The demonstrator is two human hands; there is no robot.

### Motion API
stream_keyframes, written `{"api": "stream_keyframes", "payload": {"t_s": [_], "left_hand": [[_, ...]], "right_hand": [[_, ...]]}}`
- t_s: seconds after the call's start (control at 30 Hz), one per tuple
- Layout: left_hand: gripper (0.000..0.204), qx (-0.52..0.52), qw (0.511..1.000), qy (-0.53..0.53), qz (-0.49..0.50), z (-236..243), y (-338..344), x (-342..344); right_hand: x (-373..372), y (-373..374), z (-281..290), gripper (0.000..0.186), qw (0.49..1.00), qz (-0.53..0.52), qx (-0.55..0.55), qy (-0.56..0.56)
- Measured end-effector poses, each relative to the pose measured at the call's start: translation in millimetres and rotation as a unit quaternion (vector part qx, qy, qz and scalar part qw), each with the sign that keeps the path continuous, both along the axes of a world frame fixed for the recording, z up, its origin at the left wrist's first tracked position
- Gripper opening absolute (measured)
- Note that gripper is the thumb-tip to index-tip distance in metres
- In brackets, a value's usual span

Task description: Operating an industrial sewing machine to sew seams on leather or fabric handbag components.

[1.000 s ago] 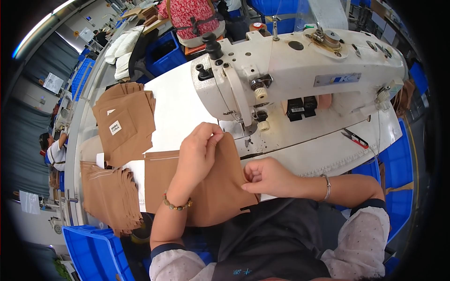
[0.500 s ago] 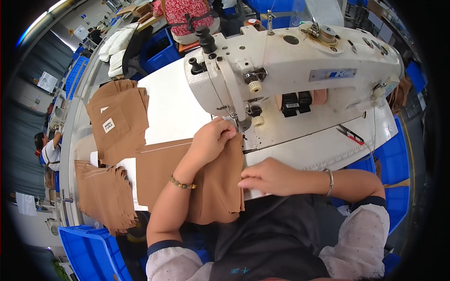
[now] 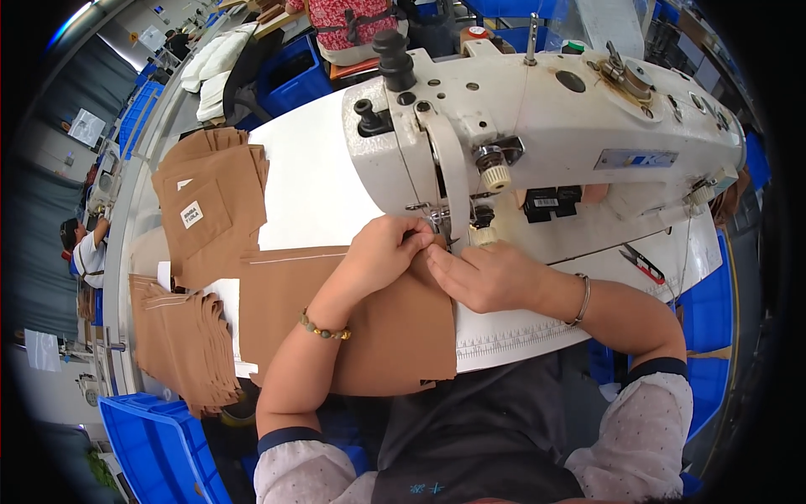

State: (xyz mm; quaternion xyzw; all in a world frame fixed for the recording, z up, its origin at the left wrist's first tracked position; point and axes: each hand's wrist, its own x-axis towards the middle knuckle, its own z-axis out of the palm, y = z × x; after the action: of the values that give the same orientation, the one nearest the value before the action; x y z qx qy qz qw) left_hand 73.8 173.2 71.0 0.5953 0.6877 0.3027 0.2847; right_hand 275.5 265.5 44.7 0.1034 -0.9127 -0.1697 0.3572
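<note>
A brown fabric piece (image 3: 395,336) lies over the front of the sewing table, a pale stitched line along its upper left edge. My left hand (image 3: 384,256) is closed in a pinch on its top edge, just in front of the presser foot. Close beside it, my right hand (image 3: 491,275) is also closed on the fabric's upper corner, fingertips nearly touching the left ones. The fingertips partly hide the cloth there. Over both hands stands the white sewing machine (image 3: 537,118), its needle area partly covered by my fingers.
At left lie a stack of brown pieces with a white label (image 3: 210,181) and a second brown stack (image 3: 180,344). Thread snips (image 3: 643,263) rest right of the machine. Blue crates (image 3: 151,437) flank the table; a person in red (image 3: 348,25) sits beyond.
My right hand has moved up and left from the fabric's right edge to the corner by the presser foot. The fabric's right side now lies flatter and farther right.
</note>
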Motion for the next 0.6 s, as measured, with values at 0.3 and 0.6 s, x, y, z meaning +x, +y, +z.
{"api": "stream_keyframes", "payload": {"t_s": [0.3, 0.6], "left_hand": [[0.017, 0.003, 0.998, 0.054, 0.027, -2.2, -1.6, 5.7], [0.017, -0.004, 0.986, 0.158, 0.053, 13.3, -3.1, 20.2]], "right_hand": [[-1.3, 4.1, 1.0, 0.018, 1.000, 0.012, -0.023, 0.002], [2.9, 2.7, 0.5, 0.023, 0.991, -0.005, -0.113, -0.069]]}}
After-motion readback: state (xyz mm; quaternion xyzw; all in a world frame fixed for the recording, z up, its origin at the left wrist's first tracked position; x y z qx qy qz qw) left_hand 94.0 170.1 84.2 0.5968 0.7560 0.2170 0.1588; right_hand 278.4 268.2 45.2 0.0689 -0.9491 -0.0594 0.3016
